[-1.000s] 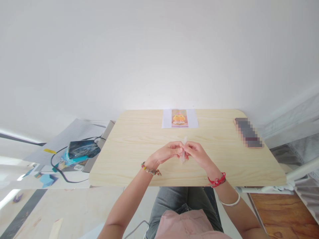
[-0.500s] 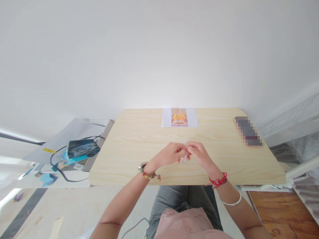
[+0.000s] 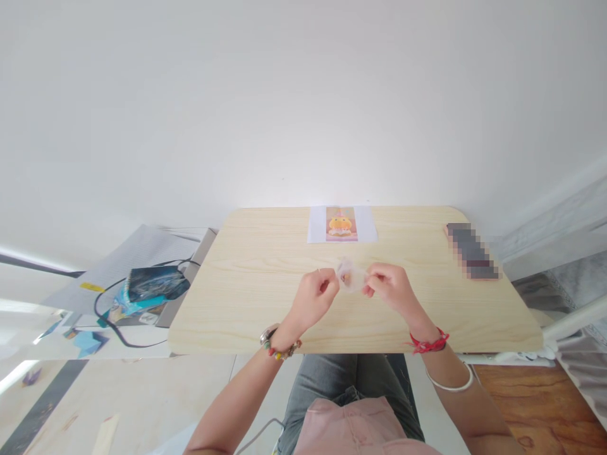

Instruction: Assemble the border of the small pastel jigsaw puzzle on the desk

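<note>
Left hand (image 3: 317, 292): fingers pinched the left edge of a small clear wrapper (image 3: 350, 277).
Right hand (image 3: 389, 287): pinched its right edge.
Wrapper: stretched between both hands, above the table (image 3: 246, 297).
Beyond: picture card (image 3: 341, 224), unobstructed.
Far right: phone (image 3: 472, 251).

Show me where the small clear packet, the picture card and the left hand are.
small clear packet (image 3: 350, 278), head view, on its clear middle between the two hands.
picture card (image 3: 341, 224), head view, on the printed yellow figure.
left hand (image 3: 317, 296), head view, on its back.
</note>
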Tool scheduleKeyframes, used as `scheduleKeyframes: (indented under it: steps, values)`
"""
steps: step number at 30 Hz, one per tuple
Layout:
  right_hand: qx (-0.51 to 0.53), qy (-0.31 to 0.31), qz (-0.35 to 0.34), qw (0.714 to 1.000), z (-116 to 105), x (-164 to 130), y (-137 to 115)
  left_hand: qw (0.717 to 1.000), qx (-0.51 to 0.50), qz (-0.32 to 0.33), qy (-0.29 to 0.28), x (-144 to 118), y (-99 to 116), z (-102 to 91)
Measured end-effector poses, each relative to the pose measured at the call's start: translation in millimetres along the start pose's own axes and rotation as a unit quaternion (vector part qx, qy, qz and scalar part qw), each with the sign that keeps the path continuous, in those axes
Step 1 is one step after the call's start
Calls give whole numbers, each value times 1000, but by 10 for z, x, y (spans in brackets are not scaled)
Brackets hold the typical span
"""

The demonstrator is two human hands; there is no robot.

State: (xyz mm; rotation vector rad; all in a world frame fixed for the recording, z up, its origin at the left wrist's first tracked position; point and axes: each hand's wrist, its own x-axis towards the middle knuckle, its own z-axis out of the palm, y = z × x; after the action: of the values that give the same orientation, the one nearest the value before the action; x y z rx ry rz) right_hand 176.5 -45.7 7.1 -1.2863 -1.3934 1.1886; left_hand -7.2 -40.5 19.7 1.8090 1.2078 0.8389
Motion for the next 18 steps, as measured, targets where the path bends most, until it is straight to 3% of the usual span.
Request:
scheduleKeyframes:
  steps: [4,9,11,14,18]
  values:
    - [90,-49,2,995,1,26,-61,990,19,130,-44,28,-61,64]
    - [152,-91,-7,984,15,22,-75,985,-3,128,-112,82,-201,200]
    - [106,-86,-16,990,-37,11,-86,988,12,118,-97,90,-221,184]
    - [-43,-57,-52,996,-136,6,-69,988,62,115,-82,81,-226,92]
    - [-145,-83,-52,984,-185,64,104,971,164,116,-130,69,-239,-42]
